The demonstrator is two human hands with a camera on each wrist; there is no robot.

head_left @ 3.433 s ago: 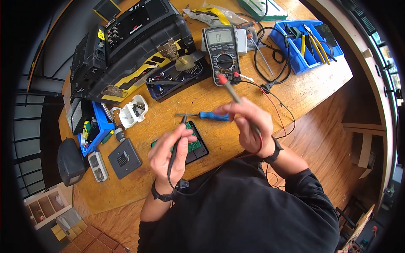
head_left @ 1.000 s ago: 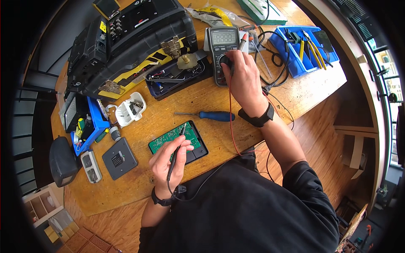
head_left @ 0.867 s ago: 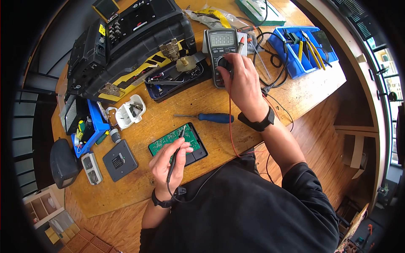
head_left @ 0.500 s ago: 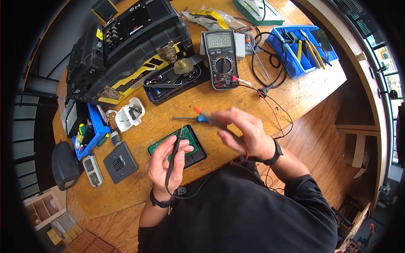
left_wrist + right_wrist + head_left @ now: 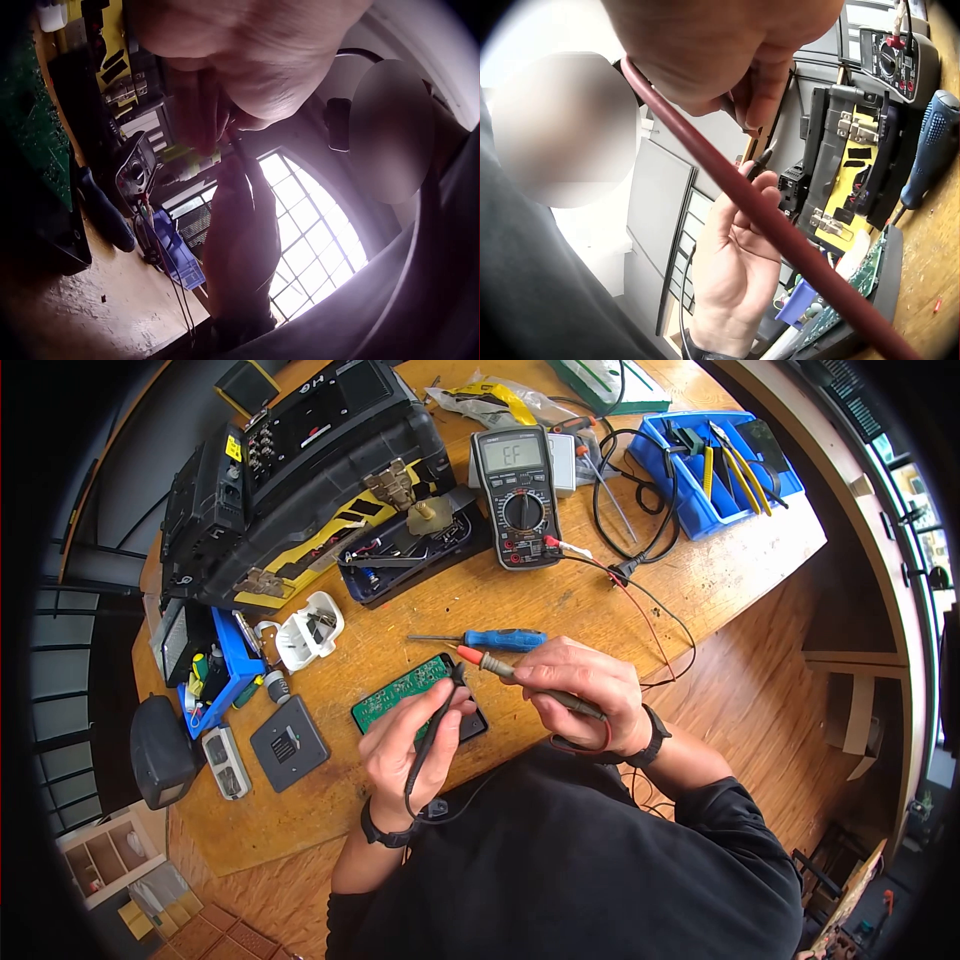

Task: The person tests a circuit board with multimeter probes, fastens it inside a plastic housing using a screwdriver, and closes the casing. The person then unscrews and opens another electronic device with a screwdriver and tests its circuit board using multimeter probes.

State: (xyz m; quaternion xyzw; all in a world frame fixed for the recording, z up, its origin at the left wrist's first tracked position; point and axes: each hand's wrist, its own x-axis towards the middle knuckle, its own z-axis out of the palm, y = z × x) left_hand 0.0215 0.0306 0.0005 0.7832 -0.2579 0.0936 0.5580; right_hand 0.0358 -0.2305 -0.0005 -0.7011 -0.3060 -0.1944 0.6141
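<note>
In the head view the left hand (image 5: 405, 755) pinches a black probe (image 5: 432, 730), its upper end close to the red probe's tip; whether they touch I cannot tell. The right hand (image 5: 590, 695) grips a grey probe with a red collar (image 5: 482, 662), pointing left. Below the probes lies a green circuit board (image 5: 400, 695) in a black case, partly hidden by the left hand. The multimeter (image 5: 522, 510) stands beyond, its display reading "EF". In the right wrist view the left hand (image 5: 739, 277) holds the black probe (image 5: 762, 159), and a red lead (image 5: 757, 202) crosses the picture.
A blue screwdriver (image 5: 505, 640) lies just beyond the probes. A black toolbox (image 5: 330, 490) and an open dark case (image 5: 410, 560) stand at the back left, a blue tool tray (image 5: 690, 500) at the back right. A dark cover (image 5: 290, 745) and white container (image 5: 310, 632) lie left.
The right hand has come back from the multimeter's dial toward the left hand, carrying the red-collared probe. The display has gone from all segments to "EF".
</note>
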